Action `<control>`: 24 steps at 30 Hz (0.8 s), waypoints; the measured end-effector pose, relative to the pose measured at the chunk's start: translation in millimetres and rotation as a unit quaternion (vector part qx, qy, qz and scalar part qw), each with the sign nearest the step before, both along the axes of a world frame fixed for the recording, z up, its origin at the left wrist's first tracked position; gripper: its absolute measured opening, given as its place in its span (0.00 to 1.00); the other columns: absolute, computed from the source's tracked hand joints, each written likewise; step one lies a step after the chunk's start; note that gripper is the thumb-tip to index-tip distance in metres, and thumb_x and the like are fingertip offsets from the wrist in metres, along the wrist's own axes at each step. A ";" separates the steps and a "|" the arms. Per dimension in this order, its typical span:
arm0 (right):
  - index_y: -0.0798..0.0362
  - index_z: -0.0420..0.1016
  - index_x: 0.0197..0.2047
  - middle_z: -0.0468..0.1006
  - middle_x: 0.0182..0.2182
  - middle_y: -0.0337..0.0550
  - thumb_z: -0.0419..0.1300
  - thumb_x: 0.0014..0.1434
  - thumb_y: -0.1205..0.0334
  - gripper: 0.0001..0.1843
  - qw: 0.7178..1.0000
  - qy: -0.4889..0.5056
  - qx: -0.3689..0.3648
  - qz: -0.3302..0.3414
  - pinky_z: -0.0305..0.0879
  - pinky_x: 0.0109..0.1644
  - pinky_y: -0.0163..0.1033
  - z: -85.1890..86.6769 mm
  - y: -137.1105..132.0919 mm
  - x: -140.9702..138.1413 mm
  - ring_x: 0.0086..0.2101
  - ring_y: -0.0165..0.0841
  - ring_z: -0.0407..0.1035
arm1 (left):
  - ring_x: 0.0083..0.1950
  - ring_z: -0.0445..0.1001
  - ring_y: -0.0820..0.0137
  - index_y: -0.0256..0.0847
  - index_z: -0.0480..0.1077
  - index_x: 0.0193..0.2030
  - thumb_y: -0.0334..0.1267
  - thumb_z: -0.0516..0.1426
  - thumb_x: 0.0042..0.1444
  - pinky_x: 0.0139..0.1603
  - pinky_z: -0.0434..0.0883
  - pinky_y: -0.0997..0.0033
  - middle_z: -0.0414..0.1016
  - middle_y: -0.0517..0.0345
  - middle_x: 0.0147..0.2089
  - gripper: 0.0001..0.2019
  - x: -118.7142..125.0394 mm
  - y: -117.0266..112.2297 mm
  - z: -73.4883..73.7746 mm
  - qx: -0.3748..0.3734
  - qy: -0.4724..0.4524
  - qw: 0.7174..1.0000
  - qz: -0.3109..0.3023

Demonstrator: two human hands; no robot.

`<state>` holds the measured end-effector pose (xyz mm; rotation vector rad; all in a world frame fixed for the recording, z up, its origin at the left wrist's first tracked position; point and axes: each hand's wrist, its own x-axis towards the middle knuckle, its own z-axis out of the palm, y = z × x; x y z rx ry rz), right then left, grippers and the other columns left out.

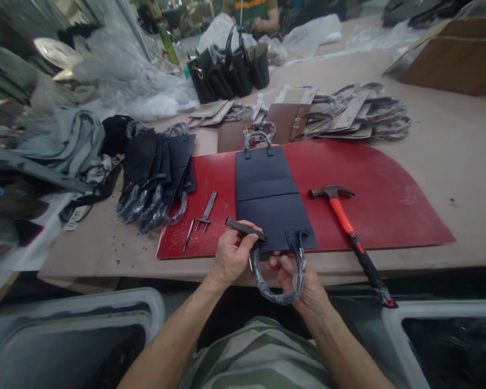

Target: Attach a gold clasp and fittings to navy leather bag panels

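A dark navy leather bag panel lies flat in front of me, with a plastic-wrapped handle at its far end and another handle looping over the near edge. My left hand is closed around a dark, flat metal bar tool, whose tip rests over the panel's near left corner by the handle's end. Behind the near handle is my right hand, its fingers curled near the panel's front edge. Whatever those fingers pinch is hidden. A pronged punch and a thin metal rod lie to the left.
Under the panel is a red mat, with an orange-handled hammer on its right. Navy panels are piled at left. Brown panels and black bags stand behind. Bins flank me below; another person is across the table.
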<state>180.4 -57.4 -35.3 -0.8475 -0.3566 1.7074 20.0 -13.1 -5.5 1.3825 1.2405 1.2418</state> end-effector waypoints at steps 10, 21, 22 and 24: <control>0.54 0.81 0.43 0.83 0.33 0.46 0.74 0.47 0.46 0.25 0.994 -0.112 -0.006 0.005 0.73 0.24 0.38 -7.0 21.1 -37.0 0.24 0.36 0.74 | 0.43 0.81 0.66 0.40 0.73 0.42 0.36 0.59 0.60 0.46 0.78 0.69 0.81 0.53 0.42 0.05 -3.3 5.6 0.7 0.034 0.037 0.999 -0.002; 0.52 0.80 0.26 0.79 0.22 0.41 0.73 0.47 0.48 0.16 0.995 -0.097 -0.016 0.001 0.71 0.30 0.39 -1.5 15.3 -37.3 0.23 0.33 0.70 | 0.39 0.81 0.68 0.38 0.70 0.41 0.38 0.61 0.59 0.44 0.77 0.70 0.81 0.53 0.38 0.06 -3.8 15.4 9.8 -0.050 -0.077 0.996 0.006; 0.52 0.80 0.26 0.79 0.23 0.41 0.73 0.47 0.48 0.16 0.995 -0.095 -0.017 0.000 0.71 0.31 0.39 -2.1 15.7 -37.5 0.23 0.33 0.70 | 0.39 0.81 0.68 0.38 0.70 0.41 0.38 0.61 0.59 0.45 0.78 0.70 0.81 0.53 0.38 0.07 -4.0 15.5 9.8 -0.055 -0.089 0.995 0.005; 0.52 0.79 0.25 0.79 0.23 0.42 0.73 0.47 0.48 0.16 0.996 -0.092 -0.019 0.000 0.71 0.32 0.40 -3.3 16.5 -37.9 0.24 0.33 0.70 | 0.40 0.81 0.67 0.38 0.70 0.41 0.39 0.62 0.59 0.46 0.78 0.69 0.82 0.53 0.38 0.08 -5.3 15.2 9.2 -0.058 -0.101 0.993 0.002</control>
